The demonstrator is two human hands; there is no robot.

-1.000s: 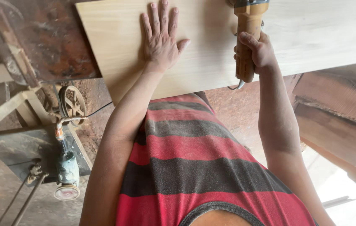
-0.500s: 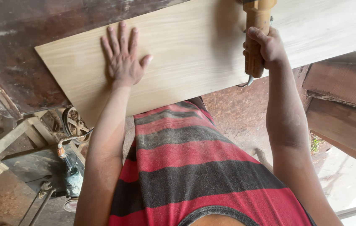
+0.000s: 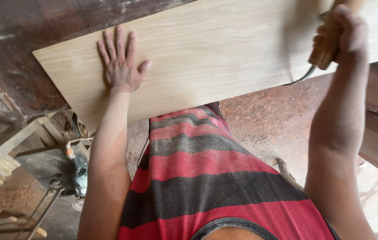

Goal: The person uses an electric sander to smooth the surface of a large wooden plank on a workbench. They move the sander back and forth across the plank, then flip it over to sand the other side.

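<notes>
Left hand (image 3: 121,66) flat on board (image 3: 224,53) (fingers spread); right hand (image 3: 347,31) clamps tool handle (image 3: 324,46).

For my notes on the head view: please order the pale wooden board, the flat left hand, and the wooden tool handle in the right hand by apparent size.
1. Pale wooden board, by far the largest.
2. Left hand, flat on it.
3. Wooden tool handle, partly hidden by the right hand and blurred, so its place below the left hand is unsure.
</notes>
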